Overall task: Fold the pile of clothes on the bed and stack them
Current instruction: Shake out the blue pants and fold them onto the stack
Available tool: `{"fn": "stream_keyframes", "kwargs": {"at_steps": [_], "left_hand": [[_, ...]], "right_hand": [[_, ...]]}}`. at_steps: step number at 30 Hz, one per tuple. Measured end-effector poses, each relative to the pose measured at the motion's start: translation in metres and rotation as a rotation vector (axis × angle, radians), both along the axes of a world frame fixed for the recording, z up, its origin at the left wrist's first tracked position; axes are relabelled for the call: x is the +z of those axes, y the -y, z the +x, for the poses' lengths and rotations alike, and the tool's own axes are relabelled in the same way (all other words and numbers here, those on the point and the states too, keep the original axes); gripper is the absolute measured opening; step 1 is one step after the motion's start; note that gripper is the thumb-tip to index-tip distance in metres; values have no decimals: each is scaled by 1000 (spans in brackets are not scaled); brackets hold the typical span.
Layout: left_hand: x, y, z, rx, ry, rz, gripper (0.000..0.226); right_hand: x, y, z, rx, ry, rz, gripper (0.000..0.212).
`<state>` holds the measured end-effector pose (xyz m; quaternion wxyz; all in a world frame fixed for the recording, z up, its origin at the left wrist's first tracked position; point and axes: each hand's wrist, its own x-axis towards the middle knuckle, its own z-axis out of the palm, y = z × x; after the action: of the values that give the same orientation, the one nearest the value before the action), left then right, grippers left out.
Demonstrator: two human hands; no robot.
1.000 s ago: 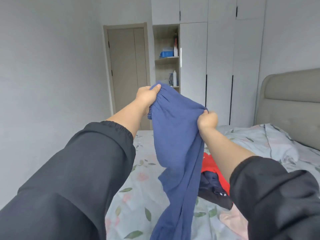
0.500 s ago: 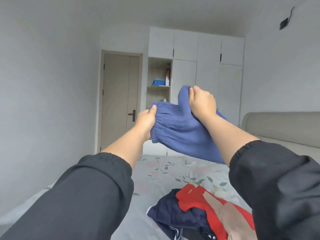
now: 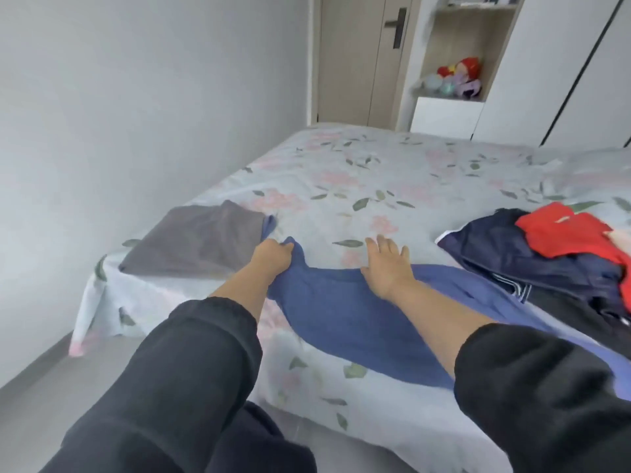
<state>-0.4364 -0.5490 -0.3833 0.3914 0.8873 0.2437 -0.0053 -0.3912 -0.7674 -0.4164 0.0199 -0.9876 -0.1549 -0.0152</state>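
Soft, even daylight fills the room — bright, without glare, its source not to be told. Shadows are faint: a thin dark edge under the blue garment (image 3: 341, 308) on the bed (image 3: 375, 186), and the grey wall (image 3: 136, 97) shades darker toward the lower left. The wide lens bends straight lines — the wardrobe (image 3: 546, 63) seams lean outward at the right edge. The shelf (image 3: 478, 39) and the door (image 3: 348, 56) at the top are smeared and soft; the black sleeves (image 3: 191, 370) show almost no detail.

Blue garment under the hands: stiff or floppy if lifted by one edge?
Probably floppy: the blue garment bunches where the left hand grips it. Likely light and thin: the open right hand alone presses it flat.
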Motion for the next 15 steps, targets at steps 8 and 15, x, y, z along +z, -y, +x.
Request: {"fn": "stream_keyframes", "kwargs": {"at_steps": [8,15], "left_hand": [[-32,-46,8,89,20,175,39],[-13,-51,3,51,-26,728,37]], "right_hand": [[-60,6,-41,-7,-73,79,57],[-60,15,-48,46,-129,139,56]]}}
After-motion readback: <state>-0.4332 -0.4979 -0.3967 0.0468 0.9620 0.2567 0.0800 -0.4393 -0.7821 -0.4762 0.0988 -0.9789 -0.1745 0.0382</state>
